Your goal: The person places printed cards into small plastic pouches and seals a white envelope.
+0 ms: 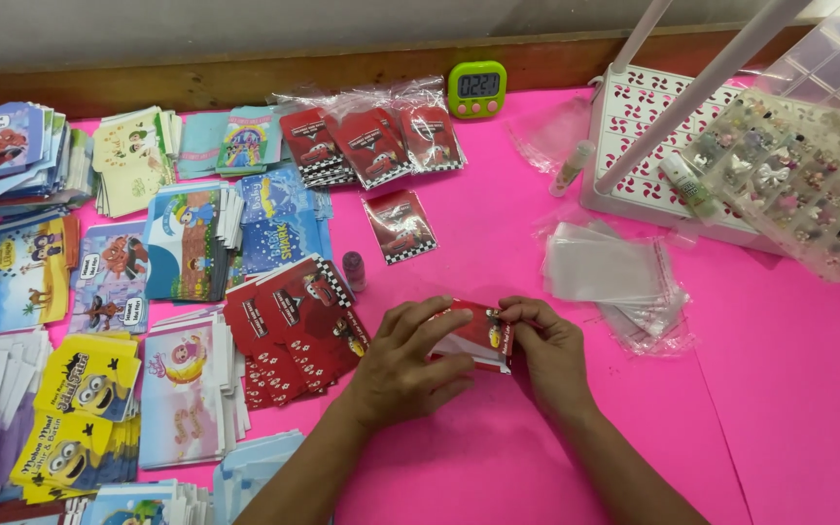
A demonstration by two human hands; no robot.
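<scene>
Both of my hands meet over a small red printed card [483, 335] on the pink tabletop. My left hand [408, 362] lies across its left side, fingers pressing on it. My right hand [548, 348] pinches its right edge between thumb and fingers. A fanned pile of matching red cards [289, 326] lies just left of my left hand. A stack of clear plastic sleeves [605, 272] sits to the upper right of my right hand. One bagged red card [399, 226] lies alone farther back.
Piles of colourful printed cards [99, 321] cover the left side of the pink table [780, 389]. Several bagged red cards [371, 141] and a green digital timer [476, 89] stand at the back. A white perforated tray [634, 126] and a clear compartment box [799, 175] occupy the right rear. A small bottle [353, 270] stands near the middle.
</scene>
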